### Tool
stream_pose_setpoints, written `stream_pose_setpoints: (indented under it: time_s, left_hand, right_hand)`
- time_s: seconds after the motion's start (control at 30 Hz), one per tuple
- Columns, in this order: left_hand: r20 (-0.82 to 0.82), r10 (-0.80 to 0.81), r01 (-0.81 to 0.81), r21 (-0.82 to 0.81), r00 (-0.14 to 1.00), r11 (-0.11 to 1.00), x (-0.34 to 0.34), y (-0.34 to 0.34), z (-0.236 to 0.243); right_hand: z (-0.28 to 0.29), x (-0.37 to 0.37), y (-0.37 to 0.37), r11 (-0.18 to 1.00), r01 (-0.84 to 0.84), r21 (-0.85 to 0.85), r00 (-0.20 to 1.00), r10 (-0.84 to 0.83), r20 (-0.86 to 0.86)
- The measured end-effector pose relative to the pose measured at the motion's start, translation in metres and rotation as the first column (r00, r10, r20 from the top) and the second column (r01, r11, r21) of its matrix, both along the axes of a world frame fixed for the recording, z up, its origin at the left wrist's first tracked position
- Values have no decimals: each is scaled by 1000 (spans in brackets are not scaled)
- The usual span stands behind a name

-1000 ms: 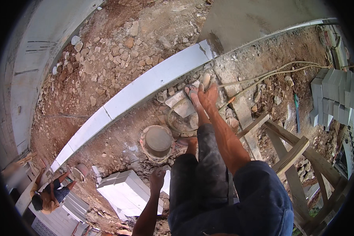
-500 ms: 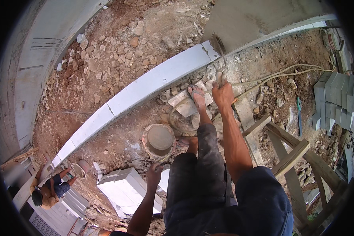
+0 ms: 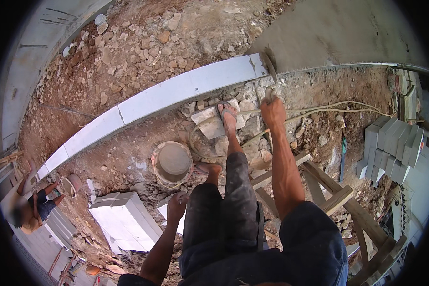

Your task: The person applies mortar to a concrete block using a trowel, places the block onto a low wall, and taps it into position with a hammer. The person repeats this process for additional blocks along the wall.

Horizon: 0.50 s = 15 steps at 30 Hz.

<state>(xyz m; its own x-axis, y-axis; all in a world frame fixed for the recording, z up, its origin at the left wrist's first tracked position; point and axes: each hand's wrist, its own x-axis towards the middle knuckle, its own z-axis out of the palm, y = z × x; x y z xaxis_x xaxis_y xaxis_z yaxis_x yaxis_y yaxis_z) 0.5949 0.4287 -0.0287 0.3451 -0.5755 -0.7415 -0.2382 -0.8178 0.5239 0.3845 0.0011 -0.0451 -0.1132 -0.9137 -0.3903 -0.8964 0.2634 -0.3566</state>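
My right hand [image 3: 273,112] grips the handle of a trowel [image 3: 270,64], its blade at the right end of a white block course [image 3: 157,88], beside grey rendered surface [image 3: 333,33]. My left hand [image 3: 177,204] hangs low with fingers curled; what it holds, if anything, I cannot make out. Near it stands a bucket of grey mortar [image 3: 172,159]. My raised foot [image 3: 229,114] rests on a broken slab [image 3: 206,124] just short of the course.
A co-worker [image 3: 31,209] crouches at lower left beside another bucket [image 3: 66,185]. White blocks [image 3: 119,224] are stacked below; grey blocks [image 3: 388,148] at right. A wooden trestle [image 3: 348,209] stands by my right leg, hoses [image 3: 348,105] cross rubble, and a concrete wall [image 3: 28,52] runs along upper left.
My right hand has lifted from beside my foot and moved rightward with the trowel. My left hand has risen slightly. The view has shifted, and the co-worker stays crouched.
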Motion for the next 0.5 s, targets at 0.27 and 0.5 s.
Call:
stream_pose_setpoints:
  time_s: [0.27,0.5]
  left_hand:
    - [85,-16,18,-19,996,1000,2,16,2]
    - [14,15,-16,22,1000,1000,11,17,-6]
  right_hand:
    - [-1,26,17,996,66,-59,994,-61,90]
    - [-11,12,23,995,98,-13,986,-96,135]
